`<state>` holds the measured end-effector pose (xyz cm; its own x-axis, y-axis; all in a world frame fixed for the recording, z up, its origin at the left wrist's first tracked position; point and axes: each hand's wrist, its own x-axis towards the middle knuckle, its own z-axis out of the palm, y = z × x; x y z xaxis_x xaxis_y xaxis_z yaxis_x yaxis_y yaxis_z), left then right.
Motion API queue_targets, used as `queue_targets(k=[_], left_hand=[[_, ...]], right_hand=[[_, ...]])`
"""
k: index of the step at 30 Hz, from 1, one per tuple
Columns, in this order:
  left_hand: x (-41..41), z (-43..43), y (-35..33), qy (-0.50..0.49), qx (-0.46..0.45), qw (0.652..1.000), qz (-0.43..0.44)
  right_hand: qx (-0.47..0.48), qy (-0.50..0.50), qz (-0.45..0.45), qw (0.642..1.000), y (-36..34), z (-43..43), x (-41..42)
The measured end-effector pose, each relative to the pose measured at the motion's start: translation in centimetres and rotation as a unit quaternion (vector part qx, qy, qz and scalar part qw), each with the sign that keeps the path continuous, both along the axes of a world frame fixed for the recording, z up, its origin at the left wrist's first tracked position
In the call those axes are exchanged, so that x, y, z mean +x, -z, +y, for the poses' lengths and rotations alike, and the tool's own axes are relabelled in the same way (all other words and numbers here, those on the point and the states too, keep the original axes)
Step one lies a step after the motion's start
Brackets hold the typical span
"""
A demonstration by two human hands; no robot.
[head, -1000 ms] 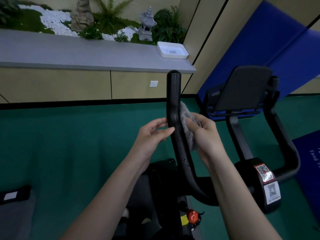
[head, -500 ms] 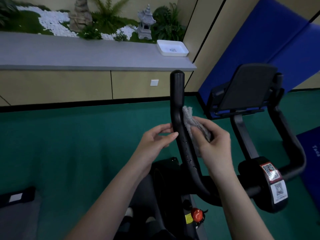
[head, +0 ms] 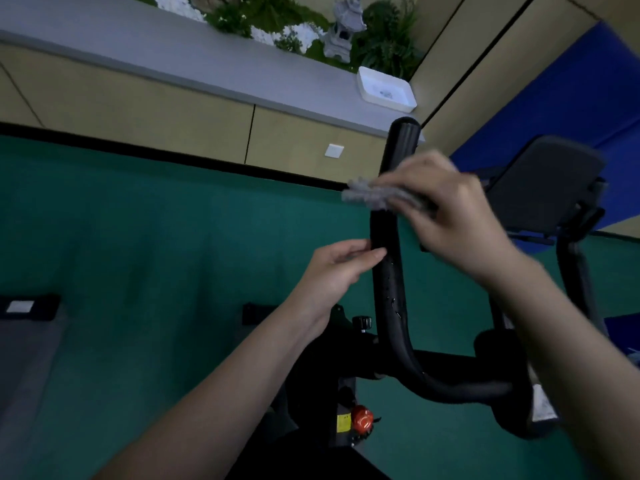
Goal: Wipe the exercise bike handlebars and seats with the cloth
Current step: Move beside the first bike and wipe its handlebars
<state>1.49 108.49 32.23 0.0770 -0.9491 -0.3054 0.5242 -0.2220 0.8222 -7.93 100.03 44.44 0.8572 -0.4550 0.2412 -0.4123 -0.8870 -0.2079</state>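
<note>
The exercise bike's black left handlebar (head: 389, 282) rises upright in the middle of the view, with wet spots on its lower half. My right hand (head: 450, 216) holds the grey cloth (head: 372, 195) across the upper part of the bar, the cloth's end sticking out to the left. My left hand (head: 337, 268) is lower down, its fingertips touching the bar's left side. The image is blurred by motion. The bike's black console panel (head: 543, 188) stands at the right, partly behind my right hand.
A grey ledge (head: 138, 53) with plants, a stone lantern (head: 344, 29) and a white tray (head: 386, 90) runs along the back. Blue mats (head: 571, 91) lean at the right. Green floor (head: 138, 254) spreads on the left. A red knob (head: 362, 419) sits low on the bike frame.
My right hand has carried the cloth up the handlebar and over its front, so the cloth now sticks out on the left. The view has tilted. My left hand stays beside the bar.
</note>
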Motion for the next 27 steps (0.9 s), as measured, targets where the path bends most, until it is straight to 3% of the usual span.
queue_targets(k=[3,6,11,16,20,25,27], left_hand=[[-0.4,0.2,0.1,-0.012,0.004,1.000,0.018],[-1.0,0.3,0.1,-0.041,0.011,0.999,0.030],[-2.8,0.7,0.0,-0.091,0.006,0.994,0.058],[-4.1,0.9,-0.2,-0.136,-0.001,0.986,0.094],[-4.5,0.8,-0.7,-0.165,0.002,0.983,0.083],[-4.6,0.7,-0.9,-0.173,0.013,0.983,0.055],[-4.4,0.9,-0.9,-0.169,0.011,0.985,0.038]], right_hand=[[-0.040,-0.068,0.080,0.994,-1.3,-2.2,2.2],[-0.083,-0.149,0.229,0.959,-0.5,-3.3,3.5],[-0.011,-0.191,0.330,0.925,0.0,-2.4,3.8],[-0.063,-0.192,0.281,0.938,-0.2,-3.3,3.9],[-0.026,-0.199,0.274,0.941,0.4,-2.4,2.6],[-0.043,-0.159,0.170,0.972,1.3,-1.9,1.2],[-0.010,-0.135,0.112,0.984,1.9,-1.0,-0.1]])
